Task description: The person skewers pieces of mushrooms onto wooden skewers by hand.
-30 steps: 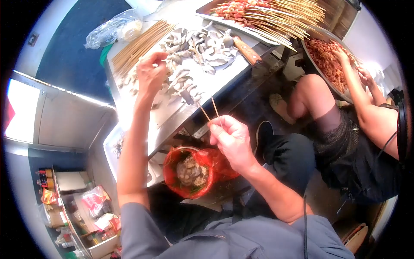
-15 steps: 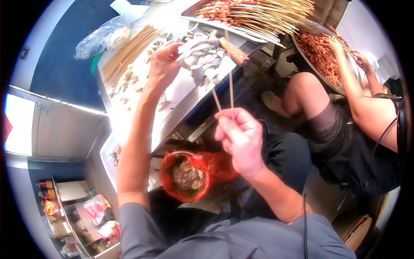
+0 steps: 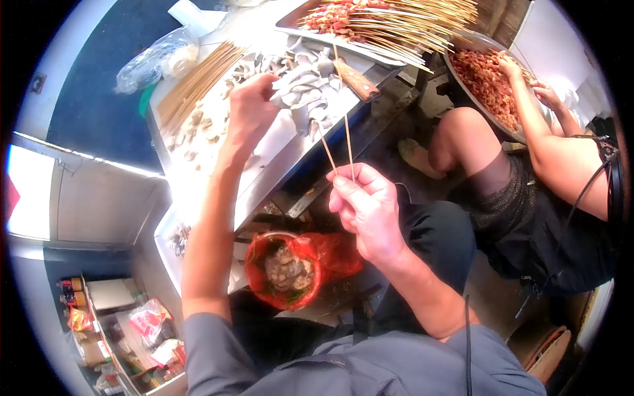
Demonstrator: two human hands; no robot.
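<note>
My right hand [image 3: 366, 204] pinches two thin wooden skewers [image 3: 348, 138] in front of the table. One reaches up across the pale grey mushroom pieces [image 3: 307, 82]; the other ends at a grey piece by the table edge. My left hand [image 3: 253, 109] is closed at the left side of the mushroom pile, its fingertips turned away, so what they hold is hidden. A bundle of bare skewers [image 3: 198, 86] lies on the white table [image 3: 271, 142] at the left. A wooden-handled knife [image 3: 358, 80] lies right of the pile.
A metal tray [image 3: 290, 25] of meat skewers stands at the back. On the right, a co-worker's hands [image 3: 528, 76] are over a basin of red meat [image 3: 485, 86]. A red-lined bucket [image 3: 254, 277] is below the table; a plastic bag [image 3: 158, 59] lies at the upper left.
Compared with a second ago, my left hand has shifted right towards the mushroom pile, and my right hand has moved slightly right with the skewers. The view has shifted a little.
</note>
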